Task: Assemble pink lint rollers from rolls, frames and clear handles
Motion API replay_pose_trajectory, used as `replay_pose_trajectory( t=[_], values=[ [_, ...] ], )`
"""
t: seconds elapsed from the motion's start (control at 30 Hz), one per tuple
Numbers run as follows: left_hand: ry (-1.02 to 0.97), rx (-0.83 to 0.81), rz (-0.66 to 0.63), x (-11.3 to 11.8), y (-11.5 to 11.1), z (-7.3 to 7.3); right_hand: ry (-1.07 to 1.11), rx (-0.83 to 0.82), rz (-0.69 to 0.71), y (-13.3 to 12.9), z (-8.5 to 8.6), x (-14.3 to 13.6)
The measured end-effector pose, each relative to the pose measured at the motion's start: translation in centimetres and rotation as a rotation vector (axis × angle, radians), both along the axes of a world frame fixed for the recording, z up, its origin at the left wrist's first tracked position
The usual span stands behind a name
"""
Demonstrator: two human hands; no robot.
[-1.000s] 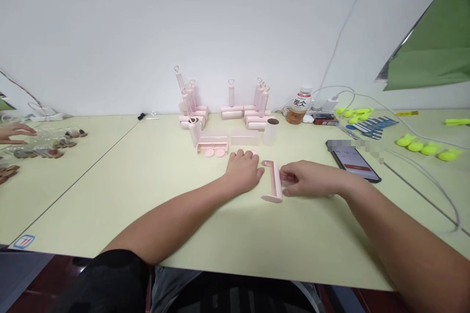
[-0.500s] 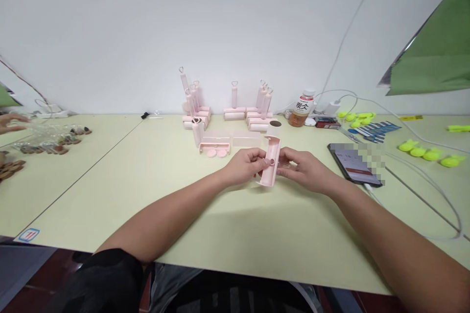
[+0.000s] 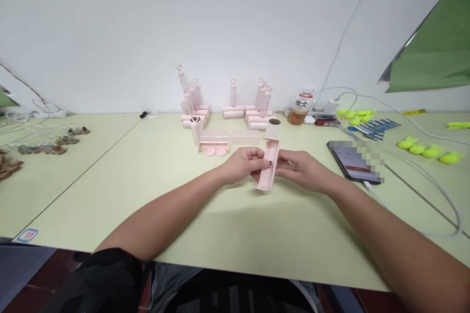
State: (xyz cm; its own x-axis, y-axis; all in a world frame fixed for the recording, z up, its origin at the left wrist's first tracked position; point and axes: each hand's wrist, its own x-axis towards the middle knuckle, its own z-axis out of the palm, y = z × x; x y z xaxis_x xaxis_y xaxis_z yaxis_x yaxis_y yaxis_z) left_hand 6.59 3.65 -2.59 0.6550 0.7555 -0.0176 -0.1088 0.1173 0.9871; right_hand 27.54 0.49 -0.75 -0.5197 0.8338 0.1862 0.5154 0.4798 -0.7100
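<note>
In my left hand (image 3: 242,164) is a pink half-round lint roller shell (image 3: 269,176), tilted with its hollow side toward me. The left thumb presses inside by a small ring at its middle. My right hand (image 3: 303,170) is closed behind the shell, its fingers round a translucent handle (image 3: 287,164) that is mostly hidden. Just beyond the shell's top end stands a white paper roll (image 3: 272,129) with a brown core. Left of it lie another pink shell (image 3: 213,145), two pink discs (image 3: 210,152) and a translucent cover (image 3: 245,137).
Several pink lint rollers (image 3: 234,112) with upright handles line the wall. On the right are a bottle (image 3: 299,107), a phone (image 3: 354,164) with a cable, and yellow-green pieces (image 3: 433,151). At the left lie bagged small items (image 3: 44,146).
The shell's lower end has dipped slightly toward me. Both hands keep their grip. At the far left, another person's hand has gone out of view.
</note>
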Motion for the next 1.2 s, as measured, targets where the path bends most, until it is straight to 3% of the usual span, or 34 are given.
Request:
replay_pose_trajectory(
  t=[0.37, 0.63, 0.83, 0.97, 1.1, 1.2],
  values=[
    [-0.014, 0.152, 0.023, 0.2, -0.2, -0.4, -0.064, -0.023, 0.047, 0.0, 0.0, 0.1],
    [-0.010, 0.090, 0.005, 0.4, -0.5, 0.0, -0.076, -0.033, 0.026, -0.1, 0.5, 0.2],
    [0.001, 0.129, -0.007, 0.2, -0.3, -0.6, -0.105, -0.031, 0.065, 0.0, 0.1, 0.0],
    [0.028, 0.173, 0.006, 0.3, -0.5, -0.6, -0.197, -0.021, 0.022, 0.2, -0.2, 0.2],
    [0.057, 0.273, 0.094, -0.2, 0.4, 0.4, -0.238, -0.022, -0.026, 0.5, 0.0, 0.6],
    [0.268, 0.440, 0.242, -1.6, 2.2, 2.2, -0.247, -0.040, -0.063, 0.6, 0.2, 0.7]
  ],
)
